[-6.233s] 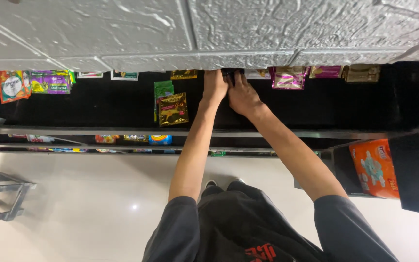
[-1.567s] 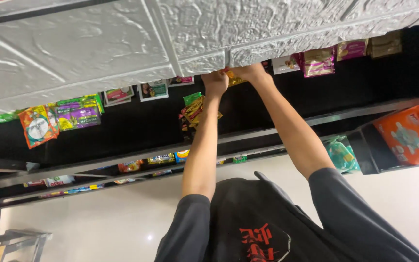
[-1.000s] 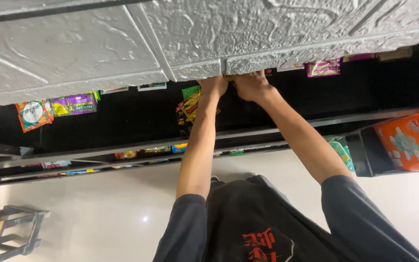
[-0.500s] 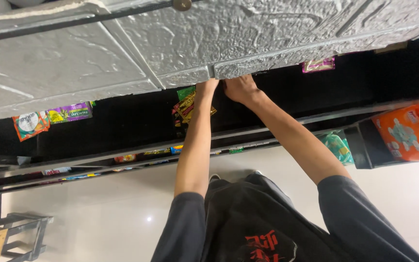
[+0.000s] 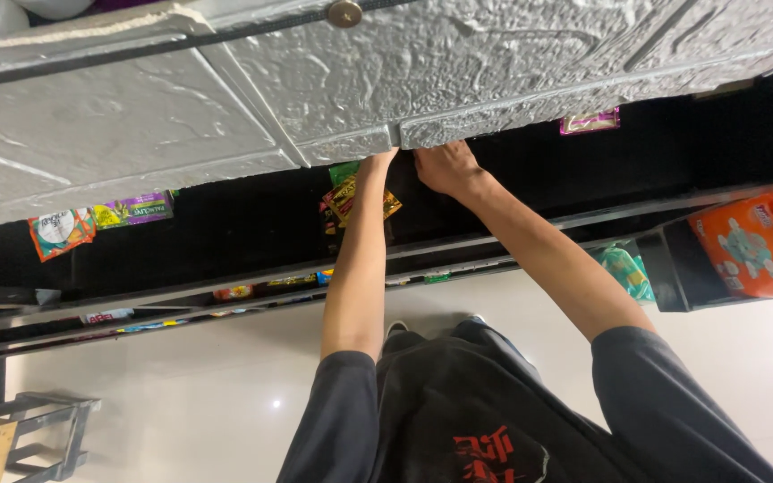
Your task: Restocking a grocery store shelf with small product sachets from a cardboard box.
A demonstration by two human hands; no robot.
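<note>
Grip unclear: both hands, left hand (image 5: pixel 376 164) and right hand (image 5: pixel 440 166), reach beside yellow-green crinkled snack packets (image 5: pixel 358 194).

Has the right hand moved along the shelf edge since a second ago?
Cannot tell: the head camera swings between pictures. The right hand stays beside the left hand at the white panel's edge, above the yellow packets.
</note>
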